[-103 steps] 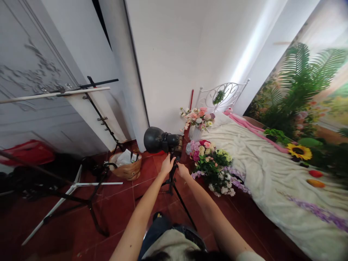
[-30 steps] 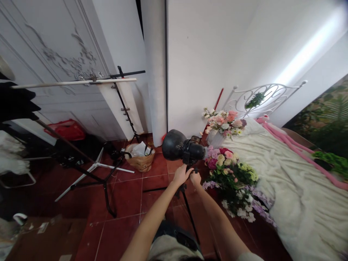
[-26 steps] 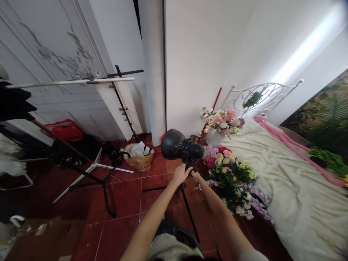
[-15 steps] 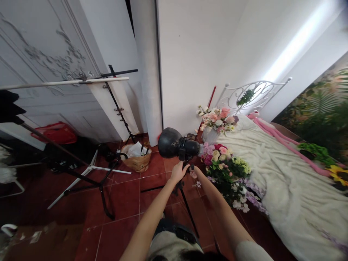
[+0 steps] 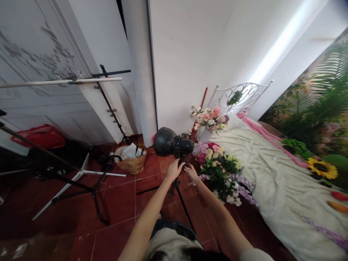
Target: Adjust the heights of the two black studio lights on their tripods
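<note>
A black studio light [image 5: 174, 144] with a round bowl-shaped reflector sits on top of a black light stand [image 5: 181, 201], its reflector facing left. My left hand [image 5: 174, 170] is wrapped round the top of the stand, just under the lamp head. On the other side, my right hand [image 5: 192, 173] has its bent fingers at a small black knob [image 5: 186, 165] just below the lamp; the fingertips are partly hidden. The stand's legs are spread on the red tiled floor in front of my body.
Bunches of flowers [image 5: 217, 159] stand close by on the right, beside a bed with a cream blanket [image 5: 280, 181]. A wicker basket [image 5: 130, 165], a white-legged stand [image 5: 81, 174] and a black backdrop stand [image 5: 114, 114] are on the left. A white wall rises behind.
The view has turned slightly to the right, so the whole scene sits further left. My right hand has shifted its fingers around the knob; my left hand keeps its hold.
</note>
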Demonstrator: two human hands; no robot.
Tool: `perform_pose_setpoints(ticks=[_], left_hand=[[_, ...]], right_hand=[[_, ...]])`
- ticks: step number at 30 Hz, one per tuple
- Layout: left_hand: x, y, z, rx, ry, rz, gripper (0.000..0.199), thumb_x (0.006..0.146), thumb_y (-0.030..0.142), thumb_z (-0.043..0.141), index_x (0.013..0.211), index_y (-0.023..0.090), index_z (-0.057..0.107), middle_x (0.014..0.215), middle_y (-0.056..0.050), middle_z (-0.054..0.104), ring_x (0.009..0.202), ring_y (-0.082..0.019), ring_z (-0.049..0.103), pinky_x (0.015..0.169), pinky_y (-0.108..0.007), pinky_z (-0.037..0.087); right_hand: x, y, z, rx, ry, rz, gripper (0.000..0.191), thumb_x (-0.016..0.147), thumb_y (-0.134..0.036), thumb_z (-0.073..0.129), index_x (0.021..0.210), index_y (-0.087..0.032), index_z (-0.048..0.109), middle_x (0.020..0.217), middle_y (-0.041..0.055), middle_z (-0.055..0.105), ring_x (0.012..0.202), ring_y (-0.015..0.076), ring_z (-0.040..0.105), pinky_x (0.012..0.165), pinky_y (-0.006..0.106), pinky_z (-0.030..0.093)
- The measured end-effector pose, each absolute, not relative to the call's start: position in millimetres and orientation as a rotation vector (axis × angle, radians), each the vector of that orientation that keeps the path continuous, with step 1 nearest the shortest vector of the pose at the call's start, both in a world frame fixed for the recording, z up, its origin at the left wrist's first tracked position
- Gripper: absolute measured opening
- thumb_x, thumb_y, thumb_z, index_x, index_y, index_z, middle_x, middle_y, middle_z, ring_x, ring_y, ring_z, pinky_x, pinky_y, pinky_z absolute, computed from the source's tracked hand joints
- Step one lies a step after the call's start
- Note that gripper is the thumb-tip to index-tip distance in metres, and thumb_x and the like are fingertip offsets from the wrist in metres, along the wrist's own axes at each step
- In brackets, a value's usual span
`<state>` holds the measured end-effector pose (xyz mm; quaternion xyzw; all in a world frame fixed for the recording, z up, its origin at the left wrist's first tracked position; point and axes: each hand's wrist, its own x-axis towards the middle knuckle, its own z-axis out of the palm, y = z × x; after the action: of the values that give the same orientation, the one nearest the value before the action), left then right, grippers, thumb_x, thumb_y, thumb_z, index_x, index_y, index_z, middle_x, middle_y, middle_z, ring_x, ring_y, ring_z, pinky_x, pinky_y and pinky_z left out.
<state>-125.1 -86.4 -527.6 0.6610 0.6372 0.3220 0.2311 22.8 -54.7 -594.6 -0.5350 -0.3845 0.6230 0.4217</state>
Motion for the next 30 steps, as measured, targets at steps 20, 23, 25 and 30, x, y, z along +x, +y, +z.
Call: perform_pose_setpoints(ticks=[20,23,25,30], left_hand=[[-132.0,-96.6,-537.6,1.665,1.537,1.149,0.041,0.092,0.049,0.045,0.123,0.023,0.052,0.126,-0.007,0.062,0.114,-0.019,0.06,0.101,-0.035,0.046],[-132.7,-98.7,-545.8,1.636,1.53,1.189,0.04,0.092,0.046,0.044,0.123,0.022,0.052,0.125,-0.007,0.062,0.115,-0.018,0.059,0.103,-0.034,0.045],[-134.1,-100.3,-551.8,1.613,1.548,1.193,0.037,0.095,0.042,0.039,0.123,0.021,0.053,0.126,-0.008,0.061,0.117,-0.017,0.058,0.104,-0.034,0.044],[-146.2,-106.9,-569.2,1.616,1.596,1.104,0.037,0.093,0.017,0.033,0.127,0.019,0.05,0.128,-0.008,0.059,0.12,-0.013,0.055,0.107,-0.032,0.041]], right_hand=[[26.5,-44.6,-626.2,-1.212,-1.564,1.212,0.033,0.055,-0.03,0.078,0.083,-0.02,0.062,0.083,0.0033,0.07,0.081,0.0215,0.066,0.078,0.034,0.053],[12.9,-45.1,-620.7,-1.285,-1.677,1.089,0.03,0.059,-0.031,0.075,0.084,-0.018,0.065,0.091,0.0077,0.072,0.084,0.0244,0.067,0.078,0.035,0.053],[4.4,-45.3,-616.0,-1.343,-1.667,1.105,0.027,0.061,-0.031,0.074,0.084,-0.018,0.065,0.088,0.0072,0.073,0.08,0.024,0.067,0.077,0.035,0.053],[-1.7,-50.3,-595.0,-1.264,-1.608,1.139,0.033,0.062,-0.039,0.077,0.085,-0.019,0.068,0.087,0.0046,0.073,0.079,0.0225,0.067,0.075,0.032,0.053]])
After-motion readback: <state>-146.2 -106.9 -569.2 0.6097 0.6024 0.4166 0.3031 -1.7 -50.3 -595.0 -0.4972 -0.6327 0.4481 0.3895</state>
